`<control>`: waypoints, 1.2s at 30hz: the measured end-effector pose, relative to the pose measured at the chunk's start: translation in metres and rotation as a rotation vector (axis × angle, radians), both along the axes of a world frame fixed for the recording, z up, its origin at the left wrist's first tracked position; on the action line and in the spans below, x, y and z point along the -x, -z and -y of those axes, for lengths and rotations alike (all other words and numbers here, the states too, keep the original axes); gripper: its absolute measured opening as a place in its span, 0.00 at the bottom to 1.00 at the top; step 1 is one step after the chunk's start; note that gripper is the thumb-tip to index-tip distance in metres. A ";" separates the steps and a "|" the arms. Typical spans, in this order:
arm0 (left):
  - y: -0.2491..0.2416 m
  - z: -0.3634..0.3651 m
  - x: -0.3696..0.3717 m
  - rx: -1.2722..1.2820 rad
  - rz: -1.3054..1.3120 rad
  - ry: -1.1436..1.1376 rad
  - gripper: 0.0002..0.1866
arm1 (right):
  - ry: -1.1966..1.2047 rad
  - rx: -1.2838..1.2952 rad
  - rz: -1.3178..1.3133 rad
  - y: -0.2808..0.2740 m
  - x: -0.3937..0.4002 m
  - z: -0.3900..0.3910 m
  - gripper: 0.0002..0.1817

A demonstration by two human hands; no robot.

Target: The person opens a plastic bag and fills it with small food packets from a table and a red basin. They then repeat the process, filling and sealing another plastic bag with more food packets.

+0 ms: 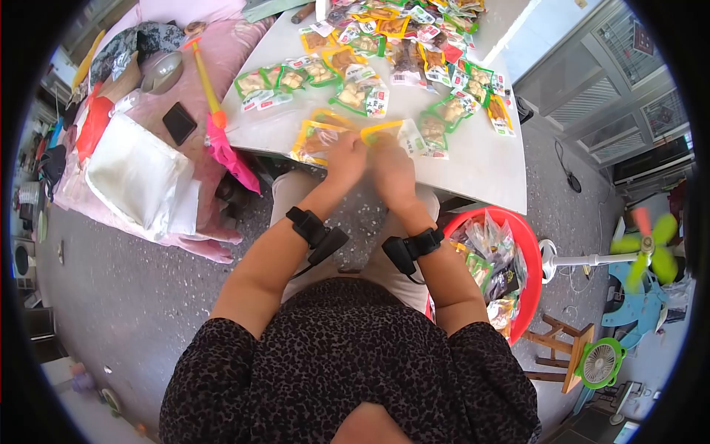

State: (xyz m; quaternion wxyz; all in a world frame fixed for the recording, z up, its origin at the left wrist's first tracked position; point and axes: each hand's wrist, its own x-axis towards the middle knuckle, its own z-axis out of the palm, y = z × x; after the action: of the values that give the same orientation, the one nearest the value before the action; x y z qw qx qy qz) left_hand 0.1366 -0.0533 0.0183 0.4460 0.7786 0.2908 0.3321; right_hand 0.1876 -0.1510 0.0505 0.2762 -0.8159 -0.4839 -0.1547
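My left hand (346,157) is at the table's front edge, its fingers closed on a yellow-edged snack packet (314,139) with brown food showing through. Behind it lies another yellow packet (330,117), partly covered. Close beside it, my right hand (393,169) is curled shut on a yellow and white snack packet (405,135). Both hands are slightly blurred, and the fingertips are hidden. Green-edged packets with pale pieces (435,132) lie just right of my right hand. Another green-edged packet (361,96) is beyond both hands.
A heap of mixed snack packets (403,29) covers the far part of the white table (255,133). Below its right side stands a red basin (526,259) full of packets. A pink-covered bed (222,55) on the left holds a phone (179,123) and a silvery bag (137,174).
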 end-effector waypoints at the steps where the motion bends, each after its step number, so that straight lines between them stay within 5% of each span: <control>1: -0.003 0.001 0.001 -0.031 -0.043 0.015 0.07 | -0.039 0.066 0.004 0.003 -0.001 0.001 0.11; 3: -0.009 0.003 0.004 -0.092 -0.129 0.042 0.08 | -0.118 0.198 0.011 0.008 -0.003 0.003 0.10; 6: -0.005 0.002 0.003 -0.024 -0.107 0.058 0.10 | -0.341 -0.278 0.063 -0.006 -0.019 0.017 0.10; 9: -0.021 0.011 0.010 -0.056 -0.147 0.073 0.11 | 0.124 -0.220 -0.145 0.012 -0.053 0.032 0.11; 12: -0.020 0.017 0.015 -0.328 -0.320 0.216 0.13 | 0.232 0.114 -0.302 0.011 -0.070 0.038 0.13; 15: -0.017 0.016 0.017 -0.505 -0.443 0.332 0.13 | 0.274 0.104 -0.066 0.014 -0.069 0.037 0.16; 24: -0.017 0.015 0.010 -0.577 -0.565 0.376 0.10 | 0.331 0.140 -0.244 0.013 -0.099 0.040 0.22; 30: -0.011 0.014 0.014 -0.609 -0.459 0.367 0.10 | -0.041 -0.250 -1.250 0.001 -0.089 0.053 0.13; 36: -0.030 0.021 0.025 -0.566 -0.320 0.323 0.12 | -0.129 -0.706 -1.671 0.016 -0.061 0.069 0.11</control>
State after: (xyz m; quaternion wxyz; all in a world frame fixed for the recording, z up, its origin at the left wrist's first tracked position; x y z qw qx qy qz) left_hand 0.1112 -0.0742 0.0484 0.2085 0.9492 0.1266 0.1987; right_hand 0.2491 -0.2202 0.0350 0.7792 -0.5015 -0.0952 0.3637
